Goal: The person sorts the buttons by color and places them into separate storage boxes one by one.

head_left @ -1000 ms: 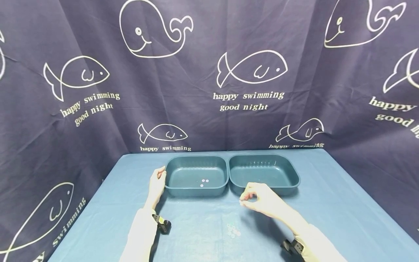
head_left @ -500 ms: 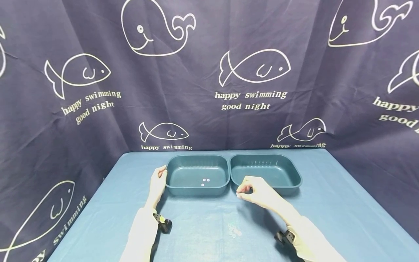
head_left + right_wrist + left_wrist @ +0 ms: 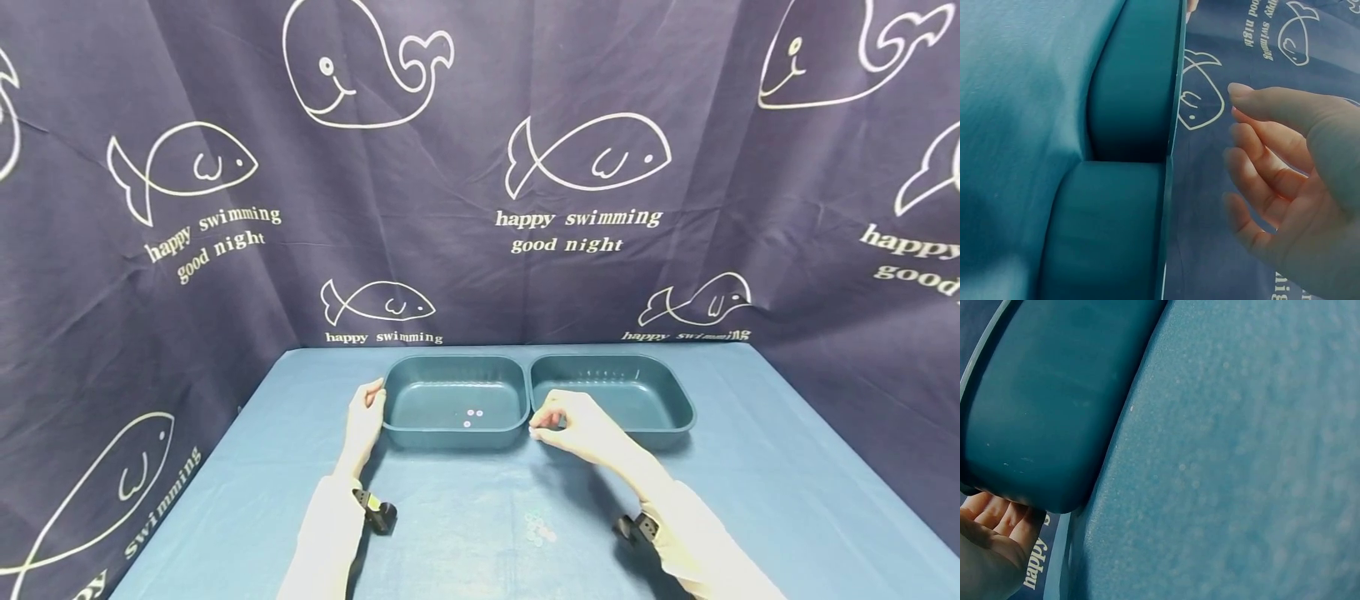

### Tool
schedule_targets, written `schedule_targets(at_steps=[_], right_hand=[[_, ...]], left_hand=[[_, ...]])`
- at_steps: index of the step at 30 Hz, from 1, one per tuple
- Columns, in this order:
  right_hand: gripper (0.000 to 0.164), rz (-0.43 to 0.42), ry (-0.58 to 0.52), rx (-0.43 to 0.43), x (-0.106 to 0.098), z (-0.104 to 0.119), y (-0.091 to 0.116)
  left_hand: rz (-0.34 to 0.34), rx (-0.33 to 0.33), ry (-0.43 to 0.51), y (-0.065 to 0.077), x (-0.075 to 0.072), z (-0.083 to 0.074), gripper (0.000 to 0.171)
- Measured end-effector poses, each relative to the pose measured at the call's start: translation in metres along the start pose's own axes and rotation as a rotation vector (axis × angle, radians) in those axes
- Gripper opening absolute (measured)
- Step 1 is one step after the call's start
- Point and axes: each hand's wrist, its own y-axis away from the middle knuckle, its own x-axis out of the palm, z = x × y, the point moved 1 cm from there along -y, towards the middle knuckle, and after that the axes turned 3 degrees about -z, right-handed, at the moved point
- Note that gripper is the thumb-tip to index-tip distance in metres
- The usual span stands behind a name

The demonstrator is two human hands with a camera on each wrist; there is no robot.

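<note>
Two dark teal rectangular bins stand side by side, the left bin (image 3: 456, 438) and the right bin (image 3: 660, 435). My left hand (image 3: 363, 425) rests against the left bin's outer end; in the left wrist view its fingers (image 3: 1010, 519) meet the end wall, fairly straight. Near the front corner where the bins meet, my right hand (image 3: 581, 425) pinches a small pale disc (image 3: 533, 430) between thumb and forefinger. The right wrist view shows its other fingers (image 3: 1250, 172) loosely bent. Several small pinkish-white discs (image 3: 471, 412) lie on the left bin's floor.
A little heap of pale, translucent discs (image 3: 538, 530) lies on the blue tablecloth (image 3: 450, 533) in front of the bins. A dark curtain (image 3: 465, 192) with white fish drawings hangs behind and at both sides. Each wrist carries a small black camera (image 3: 382, 517).
My right hand has moved left and away from me, from in front of the right bin to the junction of the bins. The left hand stays at the left bin's end.
</note>
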Motion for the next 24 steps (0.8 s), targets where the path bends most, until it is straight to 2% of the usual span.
schedule_targets(at_steps=[4,11,24], right_hand=[[0.008,0.002,-0.024,-0.016,0.002,0.002,-0.006],[0.009,-0.051,-0.001,-0.104,0.009,0.001,-0.015],[0.007,0.019,-0.016,0.001,0.016,-0.004,-0.029]], left_hand=[[0.004,0.003,0.018,-0.001,-0.001,0.0,0.033],[-0.005,0.009,0.009,0.0,-0.001,-0.003,0.033],[-0.013,0.014,-0.026,0.0,0.0,-0.001,0.032]])
